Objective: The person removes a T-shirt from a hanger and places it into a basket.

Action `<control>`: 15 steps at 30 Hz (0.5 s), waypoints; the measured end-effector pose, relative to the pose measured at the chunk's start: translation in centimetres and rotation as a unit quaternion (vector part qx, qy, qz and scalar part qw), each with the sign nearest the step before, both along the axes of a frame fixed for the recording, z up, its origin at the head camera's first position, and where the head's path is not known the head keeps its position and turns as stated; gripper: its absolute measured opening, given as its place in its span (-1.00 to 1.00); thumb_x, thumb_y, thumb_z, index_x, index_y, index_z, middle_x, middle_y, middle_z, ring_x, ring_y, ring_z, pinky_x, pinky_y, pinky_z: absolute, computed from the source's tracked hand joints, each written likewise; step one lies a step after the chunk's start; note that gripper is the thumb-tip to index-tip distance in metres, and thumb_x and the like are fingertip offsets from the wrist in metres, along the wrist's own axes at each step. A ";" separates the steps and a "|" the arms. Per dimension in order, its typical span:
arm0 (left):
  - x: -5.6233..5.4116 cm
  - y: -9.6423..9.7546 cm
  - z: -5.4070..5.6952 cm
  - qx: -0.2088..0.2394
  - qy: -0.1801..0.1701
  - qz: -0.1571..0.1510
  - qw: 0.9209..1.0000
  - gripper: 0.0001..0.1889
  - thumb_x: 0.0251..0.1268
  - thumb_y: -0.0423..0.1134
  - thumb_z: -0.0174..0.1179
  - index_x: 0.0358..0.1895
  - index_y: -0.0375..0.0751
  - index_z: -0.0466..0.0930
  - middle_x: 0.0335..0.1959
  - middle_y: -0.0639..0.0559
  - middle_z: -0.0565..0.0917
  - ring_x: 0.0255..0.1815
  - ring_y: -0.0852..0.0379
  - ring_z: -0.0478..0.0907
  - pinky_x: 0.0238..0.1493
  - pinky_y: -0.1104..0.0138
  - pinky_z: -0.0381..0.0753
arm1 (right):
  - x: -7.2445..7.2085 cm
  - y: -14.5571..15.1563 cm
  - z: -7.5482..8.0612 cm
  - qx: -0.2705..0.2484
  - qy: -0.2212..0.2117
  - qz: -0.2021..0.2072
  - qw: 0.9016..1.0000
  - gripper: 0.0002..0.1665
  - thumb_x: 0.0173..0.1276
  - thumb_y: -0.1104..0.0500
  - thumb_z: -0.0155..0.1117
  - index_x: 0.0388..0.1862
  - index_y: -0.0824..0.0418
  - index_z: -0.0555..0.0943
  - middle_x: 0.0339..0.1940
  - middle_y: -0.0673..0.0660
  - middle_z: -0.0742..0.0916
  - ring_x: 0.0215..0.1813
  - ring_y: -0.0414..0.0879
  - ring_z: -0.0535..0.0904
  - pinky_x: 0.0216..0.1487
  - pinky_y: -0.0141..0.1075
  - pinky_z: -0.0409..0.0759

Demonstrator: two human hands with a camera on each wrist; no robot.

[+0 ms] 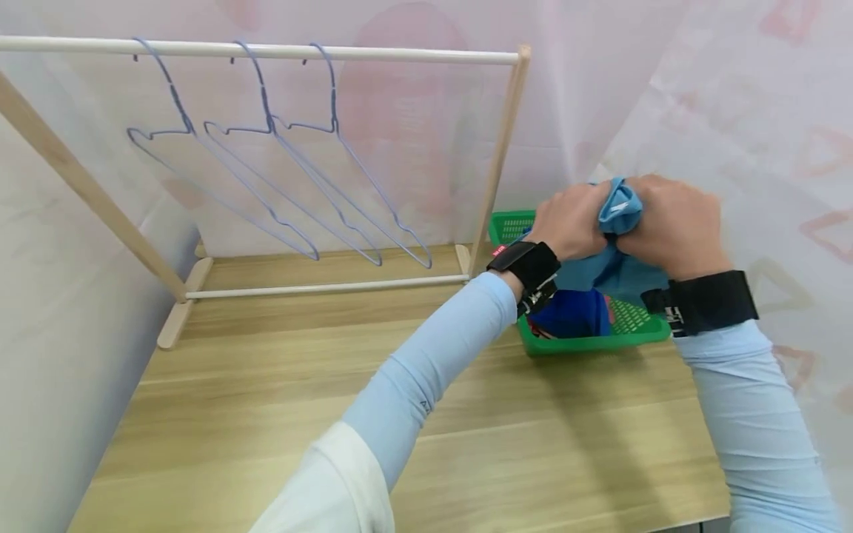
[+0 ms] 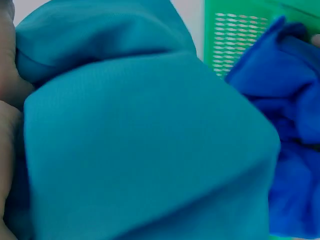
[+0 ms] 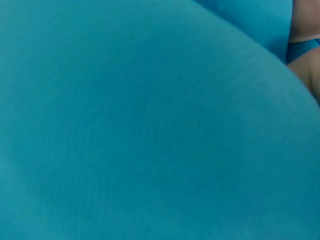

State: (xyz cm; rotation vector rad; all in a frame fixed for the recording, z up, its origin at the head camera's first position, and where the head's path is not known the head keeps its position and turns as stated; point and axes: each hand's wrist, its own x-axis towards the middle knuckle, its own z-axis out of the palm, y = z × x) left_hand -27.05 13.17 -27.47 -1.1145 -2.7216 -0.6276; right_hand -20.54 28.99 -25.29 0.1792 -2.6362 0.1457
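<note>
Over the basket at the right, my left hand (image 1: pixel 571 220) and right hand (image 1: pixel 680 222) grip a teal-blue garment (image 1: pixel 621 209) close together, fingers curled into its bunched top edge. A small white mark shows on the fold between the hands. The rest of the cloth hangs below them, and fills most of the left wrist view and nearly all of the right wrist view. Under it stands a green plastic basket (image 1: pixel 593 345) with perforated walls. A dark blue cloth (image 1: pixel 571 314) lies in the basket, partly hidden by my hands and the hanging garment.
On the left, a wooden-framed rack carries a white rail (image 1: pixel 426 52). Three thin blue wire hangers (image 1: pixel 260 96) hang from it. A lower white bar (image 1: pixel 326 288) joins the rack's feet on the wood-grain table (image 1: pixel 300 414). Pale patterned sheeting (image 1: pixel 753 133) stands behind and beside.
</note>
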 end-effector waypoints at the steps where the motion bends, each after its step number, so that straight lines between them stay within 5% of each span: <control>1: -0.3 -0.3 -0.7 -0.017 0.004 0.013 1.000 -0.45 0.50 -0.10 0.17 0.51 0.09 0.39 0.28 0.08 0.65 0.19 0.14 0.63 0.02 0.27 0.62 | -0.5 0.1 -0.6 0.000 -0.005 0.004 1.000 -0.75 0.22 0.20 0.35 -0.14 0.27 0.64 -0.24 0.41 0.72 -0.35 0.39 0.60 -0.38 0.32 0.54; 5: -1.3 -1.1 -3.6 -0.118 -0.003 0.088 0.989 -0.09 0.47 0.21 0.21 0.74 0.12 -0.04 0.58 -0.03 0.36 0.52 0.01 0.41 0.26 0.15 0.64 | -2.2 0.9 -3.1 0.002 -0.041 0.003 0.999 -0.48 0.18 0.19 0.47 0.13 0.30 0.59 -0.06 0.48 0.69 -0.08 0.46 0.62 -0.15 0.43 0.56; 8: -1.8 -2.0 -5.7 -0.165 -0.027 0.119 0.979 0.06 0.36 0.39 0.23 0.75 0.16 -0.15 0.65 -0.11 0.21 0.58 -0.09 0.30 0.33 0.06 0.60 | -2.5 1.9 -4.7 -0.016 -0.136 -0.019 0.990 0.04 0.19 0.01 0.60 0.55 0.31 0.33 0.25 0.65 0.52 0.21 0.61 0.45 0.08 0.55 0.45; 12: -2.0 -3.8 -8.0 -0.180 -0.039 0.119 0.976 0.14 0.26 0.54 0.18 0.74 0.17 -0.19 0.69 -0.17 0.09 0.61 -0.16 0.23 0.37 -0.03 0.56 | -2.0 2.7 -5.4 -0.045 -0.317 -0.054 0.946 0.62 0.21 -0.30 0.56 0.72 0.34 -0.38 0.57 0.79 -0.02 0.49 0.79 0.01 0.28 0.65 0.22; 13: -2.1 -4.4 -8.5 -0.177 -0.038 0.117 0.976 0.17 0.23 0.58 0.16 0.75 0.17 -0.19 0.70 -0.17 0.07 0.63 -0.16 0.21 0.39 -0.03 0.56 | -1.8 2.6 -5.4 -0.053 -0.347 -0.055 0.935 0.67 0.23 -0.33 0.53 0.70 0.33 -0.50 0.58 0.79 -0.14 0.53 0.79 -0.10 0.31 0.67 0.17; 15: -2.2 -5.5 -9.4 -0.167 -0.030 0.108 0.979 0.20 0.18 0.64 0.13 0.74 0.15 -0.17 0.72 -0.18 0.03 0.66 -0.16 0.18 0.43 -0.04 0.53 | -1.5 2.0 -5.7 -0.055 -0.365 -0.045 0.929 0.71 0.23 -0.39 0.50 0.68 0.28 -0.57 0.59 0.77 -0.21 0.56 0.78 -0.17 0.32 0.68 0.15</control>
